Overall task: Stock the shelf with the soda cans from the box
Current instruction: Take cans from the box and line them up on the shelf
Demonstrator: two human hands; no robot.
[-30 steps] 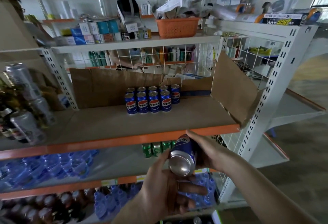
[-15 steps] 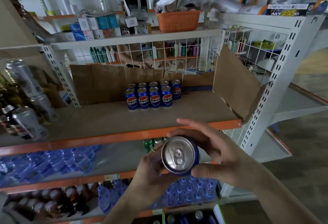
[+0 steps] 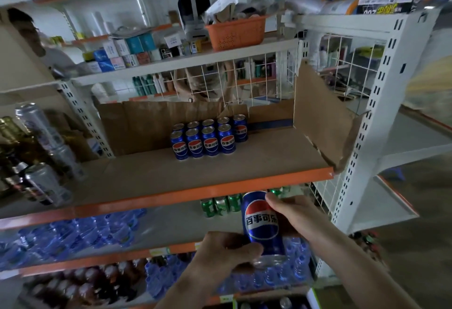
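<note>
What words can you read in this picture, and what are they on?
"百事可乐": held can, gripped by left hand and right hand.
"百事可乐": front shelf cans.
"007": black box up top; its yellow letters are blurred.
Small boxes: too small to read.

Upright blue soda can (image 3: 263, 225) held below the shelf (image 3: 200, 195) bearing nine matching cans (image 3: 208, 137).

A: Views?
B: One, head-worn, wide-angle. Faces forward and down onto a shelf (image 3: 195, 186) front, close in.
A: Hands in frame?
B: Both, low centre, nearest the lens. Edges bend; no second view.
</note>
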